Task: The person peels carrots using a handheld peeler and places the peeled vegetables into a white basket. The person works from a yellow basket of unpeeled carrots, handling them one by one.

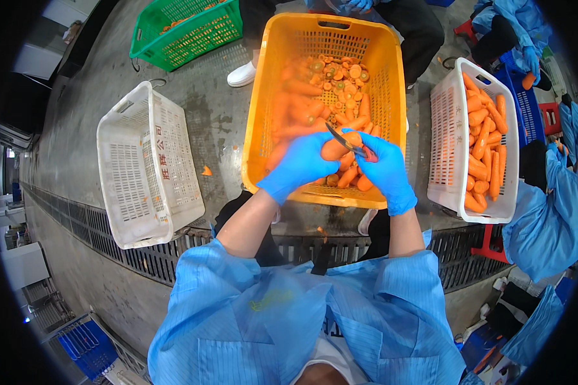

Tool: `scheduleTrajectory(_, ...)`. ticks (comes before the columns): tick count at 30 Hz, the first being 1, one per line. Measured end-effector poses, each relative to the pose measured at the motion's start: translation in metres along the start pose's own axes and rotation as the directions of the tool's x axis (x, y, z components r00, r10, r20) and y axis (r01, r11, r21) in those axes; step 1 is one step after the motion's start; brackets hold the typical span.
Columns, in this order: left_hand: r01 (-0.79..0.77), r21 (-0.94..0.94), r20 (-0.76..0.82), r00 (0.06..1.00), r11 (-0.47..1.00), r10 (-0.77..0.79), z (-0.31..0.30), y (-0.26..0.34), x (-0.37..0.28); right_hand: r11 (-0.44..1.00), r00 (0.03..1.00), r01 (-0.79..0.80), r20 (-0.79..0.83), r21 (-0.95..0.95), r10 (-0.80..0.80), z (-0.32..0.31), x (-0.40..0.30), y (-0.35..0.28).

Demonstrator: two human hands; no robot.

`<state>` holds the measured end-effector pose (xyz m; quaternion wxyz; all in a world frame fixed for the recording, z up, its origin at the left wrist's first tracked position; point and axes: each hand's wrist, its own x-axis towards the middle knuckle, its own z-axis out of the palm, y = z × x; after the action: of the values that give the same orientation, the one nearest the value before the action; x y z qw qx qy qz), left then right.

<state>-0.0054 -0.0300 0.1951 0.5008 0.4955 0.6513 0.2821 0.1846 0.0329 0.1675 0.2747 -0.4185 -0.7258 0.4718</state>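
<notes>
Both hands wear blue gloves above the near end of an orange plastic crate (396,96). My left hand (302,163) is closed around a thick peeled carrot (333,150). In my right hand (383,168) is a small knife or peeler (339,137) with a red handle and a dark curved blade, which lies across the carrot; its exact kind cannot be told. Whole carrots (301,108) fill the crate's left side and near end, partly blurred. Cut carrot ends and round slices (349,89) lie towards its far end.
A white crate (178,159) with a few scraps stands at the left, another white crate (443,144) full of peeled carrots (484,134) at the right. A green crate (192,38) is at the upper left. Several people in blue gowns sit nearby. A drain grate (467,260) crosses the floor.
</notes>
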Motion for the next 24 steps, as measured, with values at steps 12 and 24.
scheduleTrajectory(12,0.016,-0.389,0.177,0.982,0.921,0.058,0.006,-0.02,-0.007,0.978,0.977,-0.204,0.068,0.048,0.2,0.005,0.006,0.039)
scheduleTrajectory(24,-0.081,-0.14,0.083,0.992,0.987,0.093,0.0,-0.004,-0.029,0.904,0.895,-0.428,0.141,0.01,0.422,0.008,0.005,0.038)
